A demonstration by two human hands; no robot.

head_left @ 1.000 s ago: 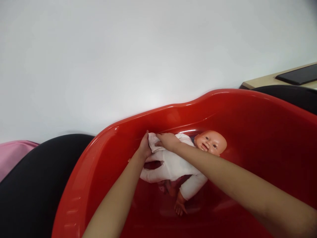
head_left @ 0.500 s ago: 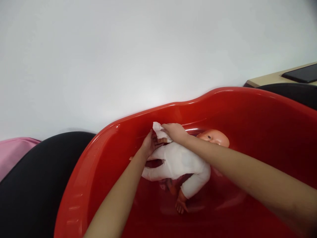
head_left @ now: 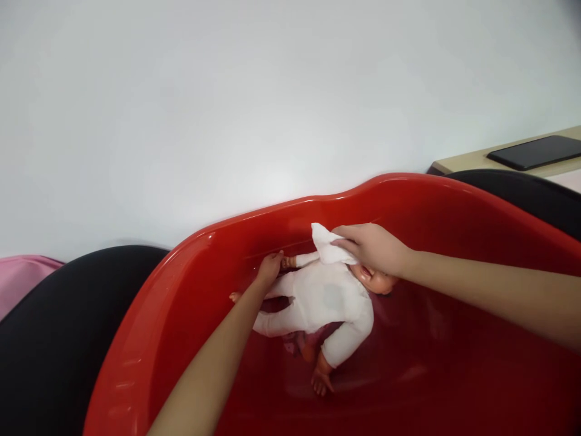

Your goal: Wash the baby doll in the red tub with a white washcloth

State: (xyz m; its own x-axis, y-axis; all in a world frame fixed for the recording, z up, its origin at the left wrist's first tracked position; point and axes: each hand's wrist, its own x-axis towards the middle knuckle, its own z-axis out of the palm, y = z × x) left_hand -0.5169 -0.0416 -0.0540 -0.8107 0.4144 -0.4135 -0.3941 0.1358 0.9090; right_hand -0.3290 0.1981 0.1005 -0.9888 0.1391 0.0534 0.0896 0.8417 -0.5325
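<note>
The right hand pinches a white cloth, its fingers nearly together along one edge; the rest of the cloth hangs out to their left, over the doll's near shoulder area. The left hand has its fingers closed about one hand of the doll, whose white sleeve runs from those fingers toward the cloth. The doll lies in the red tub, its body between and below the two sets of fingers, with a grey patch on the white suit. Its head is just under the right fingers and partly hidden by them; its legs lie below and beside the left fingers, and its other hand rests well below both. Far left of the left fingers is a black chair; far right of the right fingers, a tabletop bears a black slab.
</note>
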